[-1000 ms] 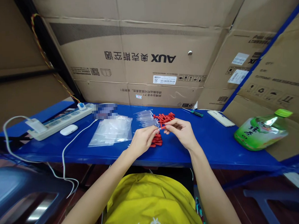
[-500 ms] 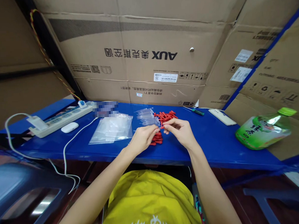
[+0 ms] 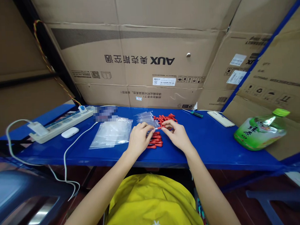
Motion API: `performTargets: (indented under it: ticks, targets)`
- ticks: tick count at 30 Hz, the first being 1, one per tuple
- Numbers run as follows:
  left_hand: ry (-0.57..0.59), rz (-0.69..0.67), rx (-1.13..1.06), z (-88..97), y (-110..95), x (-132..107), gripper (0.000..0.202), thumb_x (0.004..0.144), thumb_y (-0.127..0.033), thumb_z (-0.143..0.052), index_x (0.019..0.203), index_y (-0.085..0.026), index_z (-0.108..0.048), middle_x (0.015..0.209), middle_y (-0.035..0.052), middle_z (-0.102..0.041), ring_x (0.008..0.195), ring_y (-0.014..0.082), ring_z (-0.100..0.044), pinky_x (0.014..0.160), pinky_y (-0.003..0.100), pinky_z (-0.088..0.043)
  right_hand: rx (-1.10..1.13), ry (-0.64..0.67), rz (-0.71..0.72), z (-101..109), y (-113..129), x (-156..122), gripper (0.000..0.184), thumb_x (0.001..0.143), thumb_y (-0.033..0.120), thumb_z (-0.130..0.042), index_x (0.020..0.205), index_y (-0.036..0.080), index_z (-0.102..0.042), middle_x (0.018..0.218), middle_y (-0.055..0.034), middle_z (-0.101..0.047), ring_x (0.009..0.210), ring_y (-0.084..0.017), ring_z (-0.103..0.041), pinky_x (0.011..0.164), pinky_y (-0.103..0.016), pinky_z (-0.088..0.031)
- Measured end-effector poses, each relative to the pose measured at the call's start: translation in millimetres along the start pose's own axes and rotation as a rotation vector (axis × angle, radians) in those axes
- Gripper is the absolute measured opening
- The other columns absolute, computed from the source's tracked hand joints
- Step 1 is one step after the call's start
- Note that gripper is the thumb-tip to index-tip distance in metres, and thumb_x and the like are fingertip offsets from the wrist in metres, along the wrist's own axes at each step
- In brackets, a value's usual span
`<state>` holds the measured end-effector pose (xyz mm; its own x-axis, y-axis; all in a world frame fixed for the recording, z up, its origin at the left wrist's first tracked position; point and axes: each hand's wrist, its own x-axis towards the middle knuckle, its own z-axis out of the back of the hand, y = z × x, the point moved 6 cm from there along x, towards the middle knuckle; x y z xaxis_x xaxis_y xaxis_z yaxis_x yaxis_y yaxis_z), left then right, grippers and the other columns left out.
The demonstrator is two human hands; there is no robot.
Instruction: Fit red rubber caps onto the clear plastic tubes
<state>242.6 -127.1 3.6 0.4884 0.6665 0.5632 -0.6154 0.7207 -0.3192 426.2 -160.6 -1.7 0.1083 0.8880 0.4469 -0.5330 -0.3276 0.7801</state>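
Note:
My left hand [image 3: 140, 138] is closed in a pinch on a thin clear dropper tube [image 3: 155, 128]. Between the fingertips of my right hand [image 3: 177, 135] is a small red rubber bulb [image 3: 159, 128], in line with the tube's end; how far the two overlap is too small to see. Just behind my hands lie a pile of clear tubes [image 3: 144, 117] and a heap of loose red bulbs [image 3: 167, 118]. Nearer me, partly hidden by my left hand, several red-bulbed droppers [image 3: 156, 144] lie side by side.
Clear plastic bags [image 3: 112, 133] lie left of my hands on the blue table [image 3: 202, 143]. Farther left are a power strip [image 3: 64, 125], a white case [image 3: 70, 132] and cables. At right are a screwdriver [image 3: 196, 114], a white phone [image 3: 221, 118] and a green bottle [image 3: 260, 133]. Cardboard walls the back.
My hands have lowered slightly, and more of the red-bulbed droppers shows beneath them. The bulb and tube stay held between my fingers. The view has shifted a little.

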Motion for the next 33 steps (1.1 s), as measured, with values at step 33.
performTargets:
  ticks: [33]
  targets:
    - [-0.137,0.066,-0.205,0.9,7.7,-2.0,0.033,0.098,-0.006,-0.042,0.117,-0.02,-0.065,0.118,0.0083,-0.074,0.112,0.0251,-0.07,0.099,0.042,-0.054,-0.689,0.08,0.043,-22.2,-9.5,-10.8,0.024,0.1,0.016,-0.055,0.121,0.021,-0.067,0.117,-0.0125,-0.064,0.11,-0.03,-0.059,0.099,-0.042,-0.05]
